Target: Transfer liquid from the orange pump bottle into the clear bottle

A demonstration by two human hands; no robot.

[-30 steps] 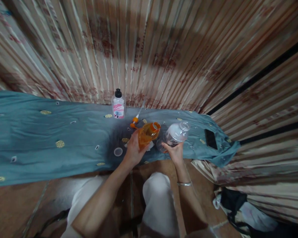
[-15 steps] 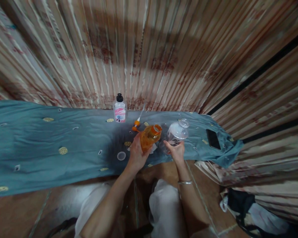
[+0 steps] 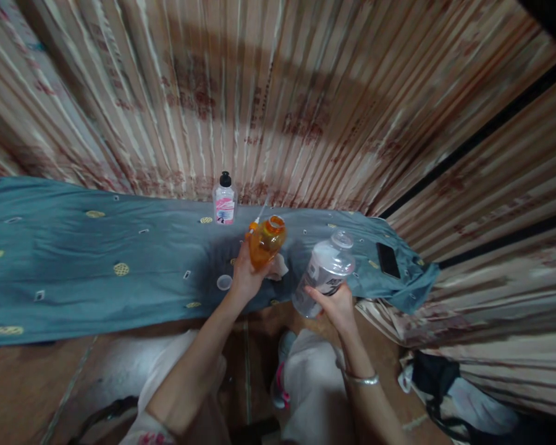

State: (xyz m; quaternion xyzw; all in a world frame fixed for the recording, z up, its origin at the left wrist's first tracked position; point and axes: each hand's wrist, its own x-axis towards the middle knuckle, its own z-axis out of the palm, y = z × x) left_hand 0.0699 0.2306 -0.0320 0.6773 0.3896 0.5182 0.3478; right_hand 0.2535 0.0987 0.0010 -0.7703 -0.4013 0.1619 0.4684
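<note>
My left hand (image 3: 246, 275) is wrapped round an orange see-through bottle (image 3: 265, 246) with an open mouth, tilted a little to the right. In my right hand (image 3: 336, 303) is a large clear bottle (image 3: 332, 262) with a dark-printed label, also leaning right and uncapped. Behind the orange bottle lies an orange pump top (image 3: 252, 227) with a thin clear tube, partly hidden. A crumpled white tissue (image 3: 278, 268) rests between the two bottles. A small round translucent lid (image 3: 224, 282) lies left of my left hand.
A clear bottle with a black cap and pink label (image 3: 225, 201) stands at the back of the blue cloth (image 3: 157, 247). A black phone (image 3: 388, 259) lies at the right. Pleated curtains (image 3: 278, 111) hang behind; bags (image 3: 435, 377) sit on the floor.
Both bottles have moved apart: the orange one slightly left and more upright, the clear one nearer to me. More of the tissue shows. The camera view has shifted slightly.
</note>
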